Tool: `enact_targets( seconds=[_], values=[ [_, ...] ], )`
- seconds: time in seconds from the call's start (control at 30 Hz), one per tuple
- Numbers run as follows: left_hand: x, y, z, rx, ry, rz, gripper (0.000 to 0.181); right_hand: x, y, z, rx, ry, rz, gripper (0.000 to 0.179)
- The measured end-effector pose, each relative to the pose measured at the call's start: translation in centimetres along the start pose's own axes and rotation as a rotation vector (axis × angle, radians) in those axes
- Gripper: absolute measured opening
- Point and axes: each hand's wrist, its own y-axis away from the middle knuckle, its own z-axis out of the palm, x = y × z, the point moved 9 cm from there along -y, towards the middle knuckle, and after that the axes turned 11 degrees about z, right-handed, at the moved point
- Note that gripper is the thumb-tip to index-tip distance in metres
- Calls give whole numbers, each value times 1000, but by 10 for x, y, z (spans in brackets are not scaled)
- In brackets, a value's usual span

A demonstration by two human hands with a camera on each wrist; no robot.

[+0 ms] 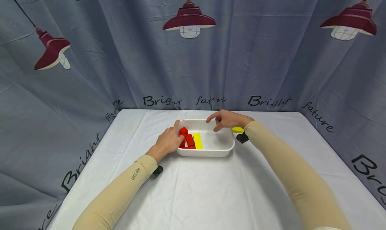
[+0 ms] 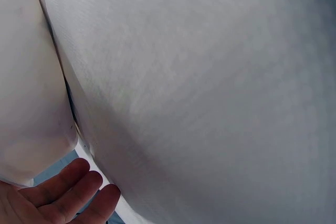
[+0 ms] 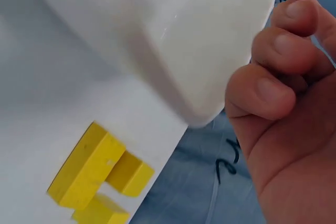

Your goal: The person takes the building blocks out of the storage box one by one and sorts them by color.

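A white plastic bin (image 1: 212,153) stands on the table, holding several red blocks (image 1: 190,140) bunched at its left end and one yellow block (image 1: 198,141) beside them. My left hand (image 1: 169,139) grips the bin's left end, thumb over the rim by the red blocks and index finger along the outside. In the left wrist view three fingers (image 2: 79,195) show past the bin's corner. My right hand (image 1: 227,118) hovers over the bin's far right corner, fingers loosely bent, holding nothing. Several yellow blocks (image 3: 86,166) lie outside the bin to the right, mostly hidden by that hand in the head view.
A white cloth covers the table (image 1: 199,193). A grey curtain (image 1: 256,62) printed with lamps and lettering hangs behind and at both sides. Black wrist cameras sit under the left cuff (image 1: 147,164) and right cuff (image 1: 253,131).
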Motion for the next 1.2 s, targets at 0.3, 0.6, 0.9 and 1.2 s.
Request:
enact_targets(
  seconds=[0.3,0.6,0.9,1.2],
  values=[
    [1,1,-1,-2,-3,3,76,-17,-15,17,-79,40,-32,49],
    [1,0,1,-6,-16,1,76,-19,-27,33,-125,80,-14,50],
    [-1,0,1,-3,-7,-13,76,-21,-39,44,-147,72,-5,47],
    [0,-2,4,-5,-17,-9,77,-19,-45,53,-140,55,-13,48]
  ],
)
